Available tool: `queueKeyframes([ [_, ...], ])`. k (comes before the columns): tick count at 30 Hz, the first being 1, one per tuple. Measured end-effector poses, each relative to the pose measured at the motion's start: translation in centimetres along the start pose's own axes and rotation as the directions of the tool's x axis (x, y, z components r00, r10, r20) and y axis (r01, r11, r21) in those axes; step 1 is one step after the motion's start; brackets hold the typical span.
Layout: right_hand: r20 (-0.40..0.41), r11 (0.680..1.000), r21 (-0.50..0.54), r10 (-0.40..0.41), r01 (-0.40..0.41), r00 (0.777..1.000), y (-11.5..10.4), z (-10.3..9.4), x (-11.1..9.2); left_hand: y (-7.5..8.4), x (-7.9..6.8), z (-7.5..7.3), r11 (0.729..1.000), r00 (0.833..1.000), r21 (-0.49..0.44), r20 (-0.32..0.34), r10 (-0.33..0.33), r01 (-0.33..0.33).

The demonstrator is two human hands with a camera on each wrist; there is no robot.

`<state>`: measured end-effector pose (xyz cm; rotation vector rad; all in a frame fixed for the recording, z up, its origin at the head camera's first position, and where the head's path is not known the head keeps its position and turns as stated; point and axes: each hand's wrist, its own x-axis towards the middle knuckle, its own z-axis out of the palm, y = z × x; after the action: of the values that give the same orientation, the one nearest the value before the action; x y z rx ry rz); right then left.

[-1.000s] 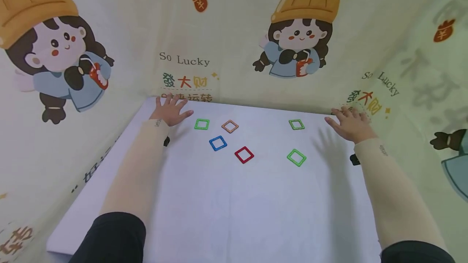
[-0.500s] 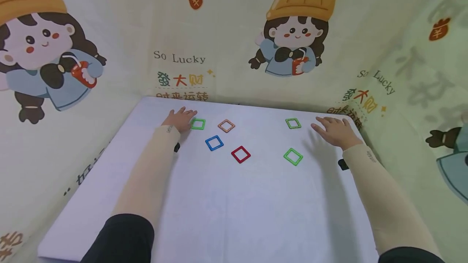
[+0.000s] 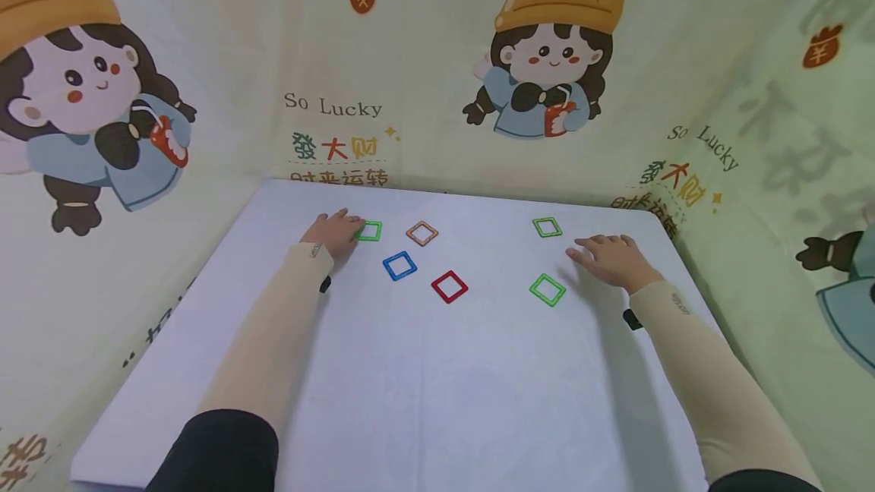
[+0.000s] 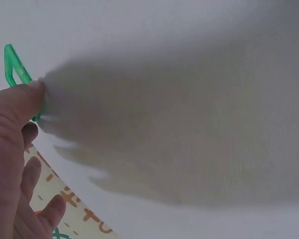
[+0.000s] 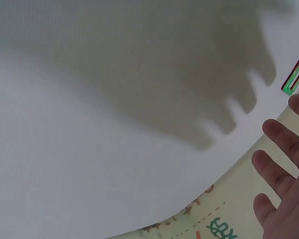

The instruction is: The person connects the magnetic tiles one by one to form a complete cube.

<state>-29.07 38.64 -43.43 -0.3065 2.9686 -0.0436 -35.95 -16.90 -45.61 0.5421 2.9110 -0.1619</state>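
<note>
At the back left, my left hand pinches the near side of a green square frame. In the left wrist view the thumb lies over one bar of this green frame, the index fingertip is below it and the other fingers spread away. My right hand hovers over the right part of the table with its fingers stretched out and holds nothing. A second green square frame lies just left of its fingertips, and a third green frame lies nearer to me.
Between the hands, an orange square frame, a blue one and a red one lie flat on the white tabletop. Behind the table's back edge hangs a cream cloth printed with cartoon figures.
Both hands have come inward from the table's far corners. The left hand has moved right and taken hold of the green frame; the right hand has moved left and toward me.
</note>
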Motion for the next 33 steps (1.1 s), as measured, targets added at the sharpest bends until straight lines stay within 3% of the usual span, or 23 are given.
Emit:
queueKeyframes([
  [6,0.022,1.0,0.011,-0.008,0.007,1.0,-1.0,0.0,0.1,-1.0,0.0,-0.7,0.997,0.998,0.066,-0.026,0.052,-0.05],
  [11,0.03,1.0,0.012,-0.021,0.021,0.999,-1.7,0.5,0.4,-1.7,-0.7,-1.5,0.996,0.998,0.064,-0.007,0.063,-0.062],
  [16,0.02,0.998,0.017,-0.053,0.053,0.998,-2.7,0.8,0.8,-2.9,-1.5,-1.4,0.994,0.995,0.042,-0.003,0.103,-0.103],
  [20,0.024,0.997,0.025,-0.08,0.08,0.996,-3.4,1.0,0.8,-3.5,-2.5,-1.0,0.992,0.992,-0.056,0.048,0.118,-0.116],
  [25,0.044,0.992,-0.009,-0.125,0.125,0.991,-4.4,1.2,0.5,-3.5,-4.2,-0.2,0.976,0.986,-0.215,0.148,0.072,-0.039],
  [33,0.057,0.983,-0.09,-0.155,0.16,0.986,-5.5,1.1,0.4,-1.1,-7.5,-0.7,0.953,0.982,-0.304,0.181,0.052,0.006],
])
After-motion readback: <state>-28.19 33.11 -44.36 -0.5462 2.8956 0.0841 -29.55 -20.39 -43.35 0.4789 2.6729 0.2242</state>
